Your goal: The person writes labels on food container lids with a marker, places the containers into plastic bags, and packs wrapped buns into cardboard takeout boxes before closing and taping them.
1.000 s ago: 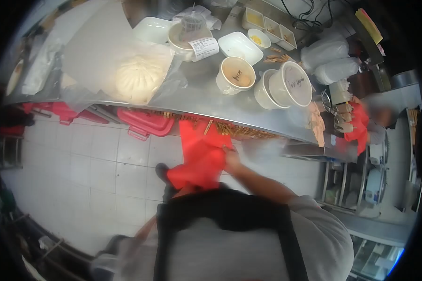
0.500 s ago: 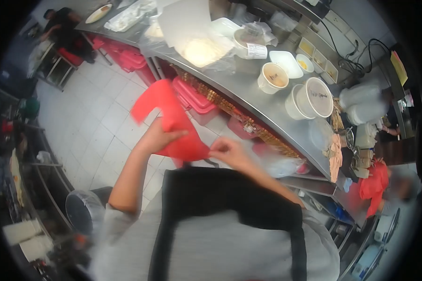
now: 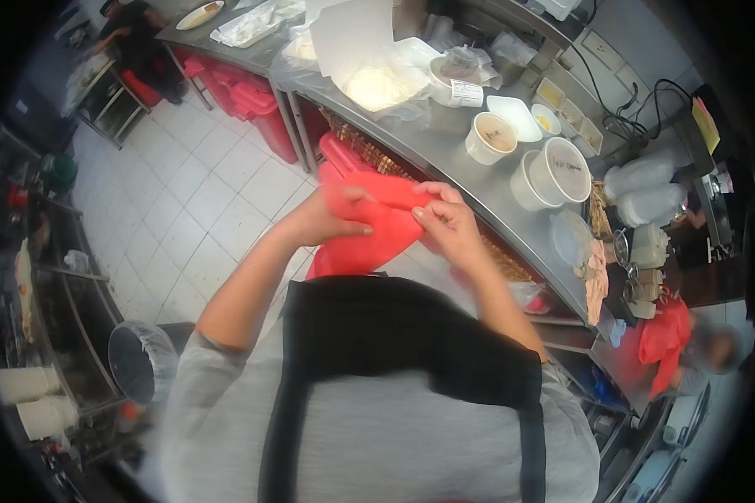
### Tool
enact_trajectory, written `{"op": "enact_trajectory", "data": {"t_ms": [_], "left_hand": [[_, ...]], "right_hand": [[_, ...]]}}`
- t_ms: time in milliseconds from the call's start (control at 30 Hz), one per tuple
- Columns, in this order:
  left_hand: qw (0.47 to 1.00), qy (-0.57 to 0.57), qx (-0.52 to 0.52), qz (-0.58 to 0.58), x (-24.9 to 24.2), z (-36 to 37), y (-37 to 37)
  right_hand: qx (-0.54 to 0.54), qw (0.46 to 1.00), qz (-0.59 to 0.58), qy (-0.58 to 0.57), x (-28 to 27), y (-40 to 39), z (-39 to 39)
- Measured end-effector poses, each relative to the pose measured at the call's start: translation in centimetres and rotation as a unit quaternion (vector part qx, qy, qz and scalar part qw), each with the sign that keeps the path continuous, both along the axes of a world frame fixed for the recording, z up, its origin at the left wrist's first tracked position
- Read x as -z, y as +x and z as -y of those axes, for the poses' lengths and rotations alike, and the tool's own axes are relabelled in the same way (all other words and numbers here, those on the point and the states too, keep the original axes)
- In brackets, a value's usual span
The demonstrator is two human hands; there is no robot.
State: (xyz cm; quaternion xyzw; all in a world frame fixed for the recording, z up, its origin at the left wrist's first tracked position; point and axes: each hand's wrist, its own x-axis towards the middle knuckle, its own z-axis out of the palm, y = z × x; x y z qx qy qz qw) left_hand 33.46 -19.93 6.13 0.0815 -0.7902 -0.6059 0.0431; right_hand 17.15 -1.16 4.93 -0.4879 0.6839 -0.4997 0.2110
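A limp red bag [image 3: 365,243] of thin material hangs in front of my apron, between my two hands. My left hand [image 3: 331,216] is closed on its left side, with the thumb over the front and part of the fingers hidden by the red material. At the bag's upper right edge, my right hand [image 3: 451,225] pinches the material between thumb and fingers. Both hands are in the air beside the steel counter, above the floor. Part of the bag is blurred.
To the right runs a steel counter [image 3: 478,197] with a lidded tub [image 3: 562,170], a smaller tub [image 3: 491,138] and white dough-like food [image 3: 376,88]. Red bins [image 3: 264,117] stand underneath. A lined trash can [image 3: 138,360] is at lower left. One person [image 3: 130,42] stands far off; another is at right.
My right hand has moved up and right, shifting its pinch to the bag's upper edge. The left hand has risen slightly to the right. The bag's upper part has folded down.
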Motion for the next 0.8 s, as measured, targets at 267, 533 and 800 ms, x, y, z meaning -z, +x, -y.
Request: {"op": "enact_trajectory", "data": {"t_ms": [267,533,800], "left_hand": [[0.997,0.047,0.004,0.057,1.2,-2.1,-2.3],[0.996,0.079,0.045,0.018,1.4,-3.1,-0.7],[0.927,0.339,-0.092,0.132,4.1,-4.3,-0.3]], "right_hand": [[0.063,0.948,-0.297,-0.092,-2.5,2.5,0.2],[-0.066,0.943,-0.304,-0.115,-0.1,1.5,-0.1],[0.001,0.921,-0.328,-0.213,0.6,2.8,0.6]]}}
